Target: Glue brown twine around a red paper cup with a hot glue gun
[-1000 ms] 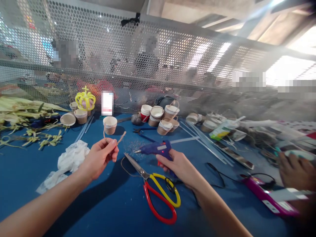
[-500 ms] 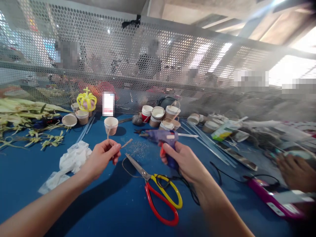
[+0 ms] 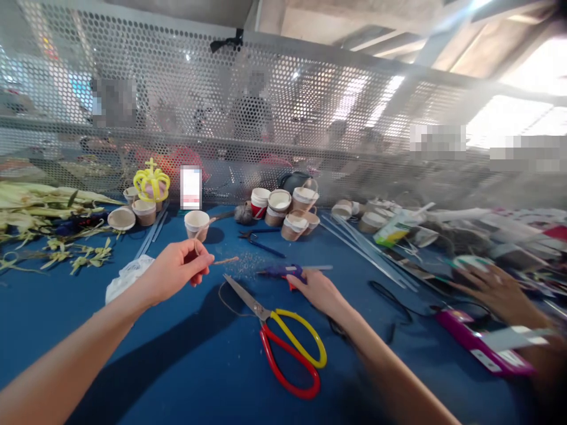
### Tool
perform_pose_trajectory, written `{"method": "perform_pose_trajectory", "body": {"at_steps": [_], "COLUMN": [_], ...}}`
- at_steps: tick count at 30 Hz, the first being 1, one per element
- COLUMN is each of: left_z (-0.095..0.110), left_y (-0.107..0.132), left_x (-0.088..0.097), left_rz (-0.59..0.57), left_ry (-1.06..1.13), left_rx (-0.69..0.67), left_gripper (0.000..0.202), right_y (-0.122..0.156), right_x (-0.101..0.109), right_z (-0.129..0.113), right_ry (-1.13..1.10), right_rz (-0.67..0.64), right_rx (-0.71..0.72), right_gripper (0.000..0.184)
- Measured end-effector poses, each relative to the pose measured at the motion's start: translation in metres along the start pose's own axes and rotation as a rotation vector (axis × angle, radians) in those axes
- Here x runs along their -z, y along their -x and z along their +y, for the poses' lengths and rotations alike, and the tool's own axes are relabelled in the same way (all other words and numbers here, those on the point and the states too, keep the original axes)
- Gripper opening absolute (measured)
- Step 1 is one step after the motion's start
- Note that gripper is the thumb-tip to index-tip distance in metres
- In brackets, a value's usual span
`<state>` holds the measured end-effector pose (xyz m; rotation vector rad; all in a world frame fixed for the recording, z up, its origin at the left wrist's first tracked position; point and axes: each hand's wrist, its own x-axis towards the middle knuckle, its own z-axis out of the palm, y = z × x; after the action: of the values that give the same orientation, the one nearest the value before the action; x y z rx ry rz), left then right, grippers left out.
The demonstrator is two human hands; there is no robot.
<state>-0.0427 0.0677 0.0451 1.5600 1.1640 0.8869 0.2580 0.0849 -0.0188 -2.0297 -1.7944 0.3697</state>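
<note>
By L hand [image 3: 179,268], twine [image 3: 228,260] is pinched, its tip at 3 o'clock toward R hand [image 3: 322,290], by which glue gun [image 3: 280,271] is gripped, nozzle at approx. 9. Scissors [image 3: 256,305] are seen nearer, approx. 4 from L hand; paper cup [image 3: 195,225] is seen beyond, approx. 12.

Rough, fibrous twine [image 3: 227,260] here, matt all along! And there's the glue gun [image 3: 279,271], smooth blue plastic. Now the scissors [image 3: 261,310]: bare metal blades with a dull grey sheen, glossy handles that look like plastic. The cup [image 3: 194,224] looks papery and matt. Over to the white bundle [image 3: 124,282], thin and crumpled, cloth or plastic, I can't tell. Glossy plastic on the magenta power strip [image 3: 469,339], fuzzy grey yarn [image 3: 243,213], and perforated metal across the screen [image 3: 177,71]!
</note>
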Motion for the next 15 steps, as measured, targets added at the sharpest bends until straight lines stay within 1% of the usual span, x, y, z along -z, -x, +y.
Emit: {"method": "perform_pose_trajectory", "body": {"at_steps": [1,3,5,6,8,9,10,11,12,13,15], "left_z": [0.001,0.004,0.008,0.012,0.020,0.025,0.030,0.036,0.042,0.047,0.055], "left_y": [-0.003,-0.009,-0.016,-0.020,-0.028,-0.032,-0.036,-0.040,-0.045,-0.049,-0.060], "left_x": [0.002,0.006,0.010,0.011,0.014,0.015,0.016,0.018,0.020,0.023,0.031], "left_rz": [-0.008,-0.025,-0.062,-0.086,-0.134,-0.145,-0.156,-0.160,-0.158,-0.160,-0.139], "left_ry": [-0.035,-0.139,-0.304,-0.395,-0.563,-0.680,-0.799,-0.836,-0.856,-0.882,-0.932], "left_rx": [0.000,-0.007,-0.029,-0.053,-0.099,-0.142,-0.190,-0.205,-0.213,-0.211,-0.198], "left_gripper": [0.019,0.018,0.016,0.015,0.015,0.017,0.016,0.015,0.014,0.015,0.019], "right_y": [-0.002,-0.006,-0.011,-0.013,-0.017,-0.019,-0.021,-0.023,-0.026,-0.030,-0.039], "right_x": [0.005,0.022,0.043,0.052,0.065,0.069,0.070,0.069,0.067,0.063,0.056], "right_z": [-0.004,-0.022,-0.052,-0.071,-0.111,-0.130,-0.148,-0.164,-0.178,-0.188,-0.202], "right_ry": [0.015,0.023,-0.007,-0.031,-0.072,-0.042,0.014,0.086,0.186,0.272,0.357], "right_rz": [0.002,-0.007,-0.029,-0.020,0.045,0.055,0.036,-0.004,-0.059,-0.097,-0.113], "right_rx": [0.040,0.134,0.274,0.360,0.660,0.783,0.882,0.940,0.962,0.958,0.929], "right_gripper": [0.035,0.031,0.016,0.012,0.015,0.015,0.014,0.014,0.015,0.015,0.014]}}
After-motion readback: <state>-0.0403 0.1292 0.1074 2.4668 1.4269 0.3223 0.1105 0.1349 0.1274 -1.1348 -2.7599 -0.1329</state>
